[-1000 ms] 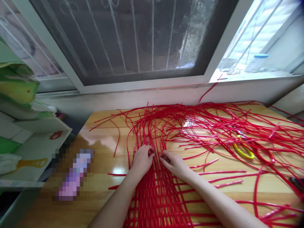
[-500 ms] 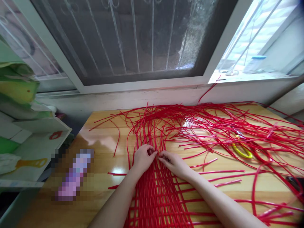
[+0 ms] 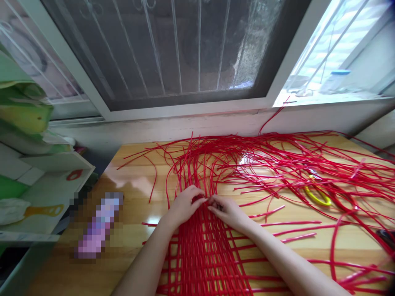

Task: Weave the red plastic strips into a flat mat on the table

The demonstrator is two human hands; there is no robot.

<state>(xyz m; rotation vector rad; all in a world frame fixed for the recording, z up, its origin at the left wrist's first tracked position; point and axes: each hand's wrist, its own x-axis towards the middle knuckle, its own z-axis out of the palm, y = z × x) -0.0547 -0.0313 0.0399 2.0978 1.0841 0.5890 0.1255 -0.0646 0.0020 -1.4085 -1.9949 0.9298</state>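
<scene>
A woven panel of red plastic strips [image 3: 200,255] lies on the wooden table [image 3: 135,193], its loose ends fanning away toward the window. My left hand [image 3: 183,205] rests on the far edge of the weave with its fingers curled and pinching red strips. My right hand [image 3: 228,211] meets it fingertip to fingertip, also pinched on red strips at the same spot. Both forearms lie over the woven part.
Loose red strips [image 3: 293,168] cover the right half of the table. A yellow-handled tool [image 3: 316,195] lies among them. A blurred pink object [image 3: 97,230] sits at the left. A white shelf with green items [image 3: 27,123] stands left of the table. A screened window [image 3: 173,53] is behind.
My two hands have drawn together until their fingertips touch at the weave's far edge. The view shifted slightly.
</scene>
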